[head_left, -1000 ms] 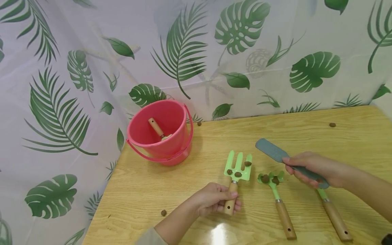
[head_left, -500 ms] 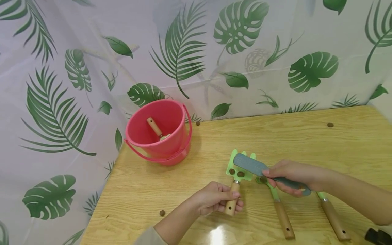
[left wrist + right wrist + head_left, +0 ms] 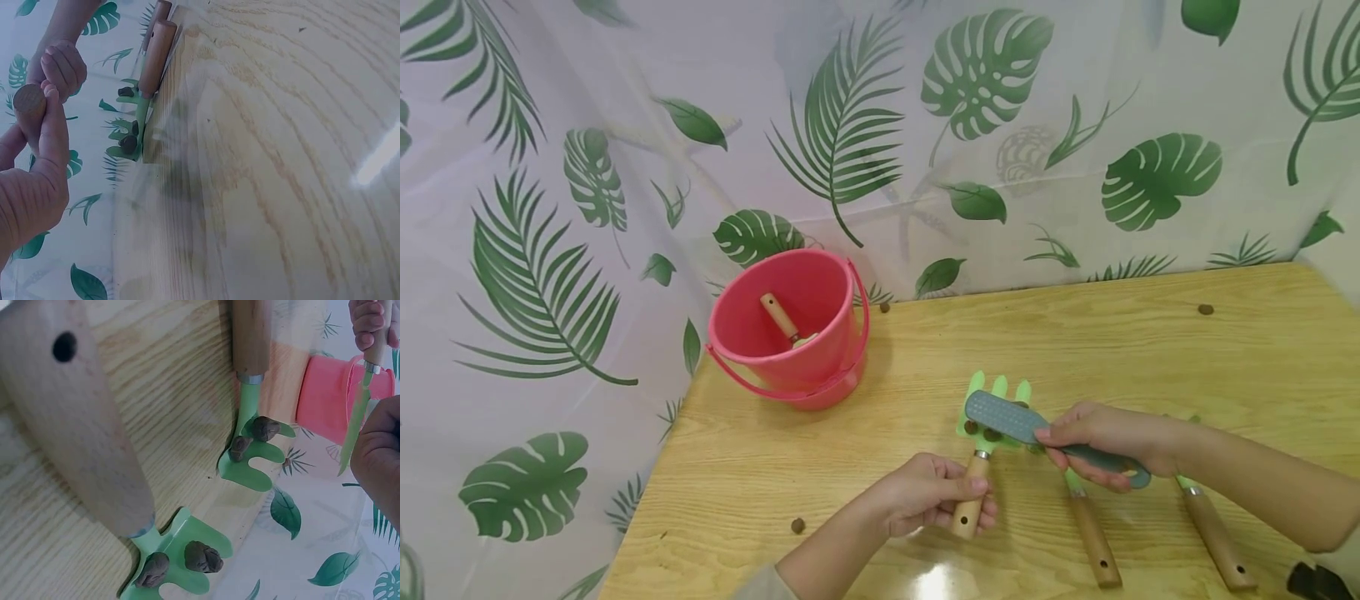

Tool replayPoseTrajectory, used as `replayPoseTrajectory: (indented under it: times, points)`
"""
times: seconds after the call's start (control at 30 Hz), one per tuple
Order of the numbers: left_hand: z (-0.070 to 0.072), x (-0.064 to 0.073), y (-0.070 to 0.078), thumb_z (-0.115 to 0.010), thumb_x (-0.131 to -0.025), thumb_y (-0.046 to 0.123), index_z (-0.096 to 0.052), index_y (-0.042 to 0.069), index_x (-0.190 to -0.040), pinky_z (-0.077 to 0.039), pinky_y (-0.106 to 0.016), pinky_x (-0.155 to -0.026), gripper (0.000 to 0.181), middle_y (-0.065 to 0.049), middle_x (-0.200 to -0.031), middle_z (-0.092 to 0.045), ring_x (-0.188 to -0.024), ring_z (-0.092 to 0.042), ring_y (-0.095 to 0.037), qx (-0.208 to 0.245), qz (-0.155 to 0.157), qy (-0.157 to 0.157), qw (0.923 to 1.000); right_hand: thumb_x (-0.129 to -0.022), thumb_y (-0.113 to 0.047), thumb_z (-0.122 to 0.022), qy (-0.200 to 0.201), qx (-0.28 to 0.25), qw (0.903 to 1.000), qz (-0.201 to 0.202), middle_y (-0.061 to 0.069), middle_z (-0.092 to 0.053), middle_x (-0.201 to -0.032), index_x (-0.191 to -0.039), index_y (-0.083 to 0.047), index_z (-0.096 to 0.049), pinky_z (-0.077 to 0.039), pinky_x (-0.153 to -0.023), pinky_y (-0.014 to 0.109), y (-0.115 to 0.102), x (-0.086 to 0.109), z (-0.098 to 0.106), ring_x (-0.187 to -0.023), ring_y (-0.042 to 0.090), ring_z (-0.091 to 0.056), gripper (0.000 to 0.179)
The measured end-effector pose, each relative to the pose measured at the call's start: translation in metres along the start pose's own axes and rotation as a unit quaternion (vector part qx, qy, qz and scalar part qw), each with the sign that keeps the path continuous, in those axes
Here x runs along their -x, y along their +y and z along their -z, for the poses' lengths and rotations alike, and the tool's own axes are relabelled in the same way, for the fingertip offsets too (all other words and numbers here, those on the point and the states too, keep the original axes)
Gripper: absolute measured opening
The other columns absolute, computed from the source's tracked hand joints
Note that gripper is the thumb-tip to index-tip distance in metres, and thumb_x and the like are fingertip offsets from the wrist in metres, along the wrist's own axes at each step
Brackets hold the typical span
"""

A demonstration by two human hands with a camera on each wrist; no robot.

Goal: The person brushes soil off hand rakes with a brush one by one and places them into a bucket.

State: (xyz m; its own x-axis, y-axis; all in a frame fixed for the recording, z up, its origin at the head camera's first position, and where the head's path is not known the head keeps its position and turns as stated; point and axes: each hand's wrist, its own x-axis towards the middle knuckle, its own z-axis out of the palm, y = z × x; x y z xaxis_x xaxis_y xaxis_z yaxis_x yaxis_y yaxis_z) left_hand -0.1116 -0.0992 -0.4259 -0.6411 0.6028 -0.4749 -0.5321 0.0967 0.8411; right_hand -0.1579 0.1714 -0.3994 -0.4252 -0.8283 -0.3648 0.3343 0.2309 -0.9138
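My left hand grips the wooden handle of a green garden hand fork, tines pointing away from me. Small brown clumps lie on the fork's head. In my right hand is a flat grey paddle-shaped tool, with a dotted face and a loop at its handle end. Its blade overlaps the fork head in the head view; whether they touch, I cannot tell. Beneath the right hand lies a green hand rake, its head partly covered. The right wrist view shows brown clumps on its prongs.
A pink bucket stands at the back left, a wooden-handled tool inside. Another green wooden-handled tool lies at the right, with clumps on its prongs. Loose clumps dot the table. A leaf-patterned cloth hangs behind.
My right hand has brought the grey tool leftward from beside the fork to over its head, then shifted slightly lower. The left hand has stayed almost still with the fork.
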Motion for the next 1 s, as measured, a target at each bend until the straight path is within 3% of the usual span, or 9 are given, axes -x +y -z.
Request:
replayPoseTrajectory:
  times: [0.33,0.6,1.0]
  points:
    - [-0.001,0.003,-0.002,-0.060,-0.093,0.013,-0.059,-0.016,-0.107,-0.057,-0.036,-0.074,0.032,-0.020,-0.094,-0.070,-0.076,-0.070,-0.014,-0.007,0.002,-0.009,0.9999,-0.102,-0.029,-0.038,0.032,0.040,0.9986,0.005,-0.010,-0.046,-0.048,-0.076,-0.007,-0.054,-0.036,-0.040,0.015,0.001,0.001,0.010,-0.037,-0.001,-0.043,0.037]
    - [0.000,0.004,-0.005,-0.060,-0.093,0.012,-0.056,-0.018,-0.109,-0.057,-0.036,-0.074,0.035,-0.023,-0.096,-0.069,-0.077,-0.070,-0.016,-0.007,0.004,-0.008,0.9999,-0.102,-0.030,-0.039,0.054,0.040,0.9977,-0.006,-0.009,-0.045,-0.048,-0.077,-0.007,-0.055,-0.036,-0.040,0.016,0.001,0.001,0.021,-0.037,0.000,-0.042,0.038]
    - [0.004,0.005,-0.011,-0.059,-0.093,0.012,-0.055,-0.018,-0.112,-0.056,-0.037,-0.077,0.036,-0.024,-0.098,-0.068,-0.080,-0.070,-0.018,0.004,0.006,0.004,1.0000,-0.101,-0.035,-0.042,0.127,0.053,0.9901,-0.028,-0.008,-0.047,-0.048,-0.078,-0.008,-0.055,-0.036,-0.040,0.016,-0.002,0.002,0.038,-0.037,0.002,-0.042,0.039]
